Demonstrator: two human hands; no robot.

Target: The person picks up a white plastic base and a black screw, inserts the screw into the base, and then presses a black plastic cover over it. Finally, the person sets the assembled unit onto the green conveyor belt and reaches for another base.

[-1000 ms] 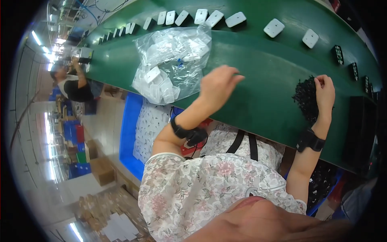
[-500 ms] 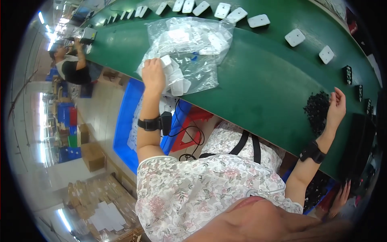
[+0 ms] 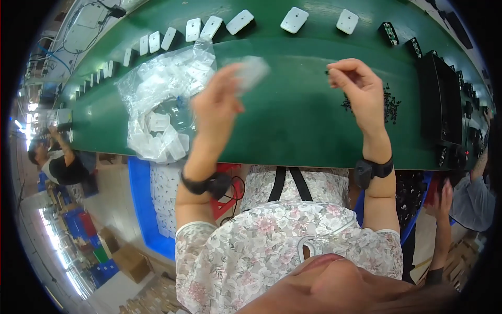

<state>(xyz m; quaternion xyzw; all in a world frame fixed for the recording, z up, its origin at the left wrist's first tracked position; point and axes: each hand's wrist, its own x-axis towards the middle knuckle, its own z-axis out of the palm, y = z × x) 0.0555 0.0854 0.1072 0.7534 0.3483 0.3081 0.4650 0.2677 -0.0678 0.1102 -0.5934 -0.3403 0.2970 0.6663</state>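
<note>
My left hand (image 3: 215, 110) is raised over the green table, its fingers closed on a translucent white plastic piece (image 3: 254, 73). Motion smears both the piece and the fingertips. To the right, my right hand (image 3: 362, 89) pinches a tiny black part (image 3: 328, 73) between thumb and forefinger, too small to make out its shape. Behind and beside that hand lies a scattered pile of small black parts (image 3: 391, 103). Left of my left hand, a clear plastic bag (image 3: 151, 78) lies spread out, with several translucent white pieces (image 3: 159, 122) at its near opening.
White rectangular housings (image 3: 294, 20) stand in a curved row along the far side of the green table (image 3: 293, 125). A black tray (image 3: 442, 104) and green-topped black units (image 3: 388, 33) are at right. Below the table edge sits a blue bin (image 3: 140, 209). Other people work at both ends.
My left hand has left the bag, carrying a white plastic piece rightward. My right hand has lifted off the black pile with a tiny part. The view has turned to the right.
</note>
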